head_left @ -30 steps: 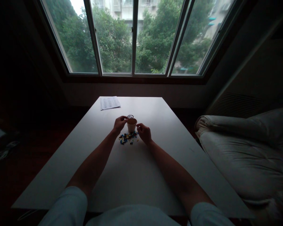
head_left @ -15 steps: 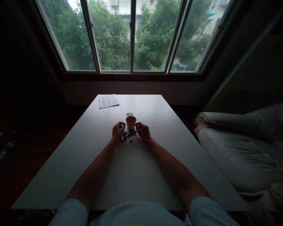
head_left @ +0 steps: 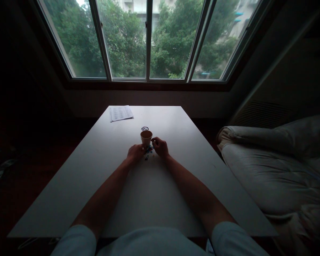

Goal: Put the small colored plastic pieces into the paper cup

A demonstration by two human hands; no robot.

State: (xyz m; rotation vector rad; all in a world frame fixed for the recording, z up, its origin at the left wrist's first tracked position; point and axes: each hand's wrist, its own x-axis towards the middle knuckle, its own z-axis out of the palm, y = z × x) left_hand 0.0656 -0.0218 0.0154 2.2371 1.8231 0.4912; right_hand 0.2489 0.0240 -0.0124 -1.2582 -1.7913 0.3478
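A light-coloured cup (head_left: 146,138) with a brown inside stands upright on the white table. At its front base lie several small coloured pieces (head_left: 149,149), blue and red among them, too small to name. My left hand (head_left: 135,152) rests low over the left part of the pieces, its fingers together against the cup's lower front; what they hold, if anything, is hidden. My right hand (head_left: 160,146) has thumb and forefinger curled at the right side of the cup, gripping its wall.
Behind the cup lies a small round dark-patterned object (head_left: 144,128). Printed sheets (head_left: 121,113) lie at the far left corner of the white table (head_left: 176,202). A padded couch (head_left: 245,160) stands to the right, and a window (head_left: 148,42) is beyond the table.
My left hand has gone from the cup's left side down and right, over the small pieces, covering many of them. My right hand stays at the cup. The view has shifted slightly.
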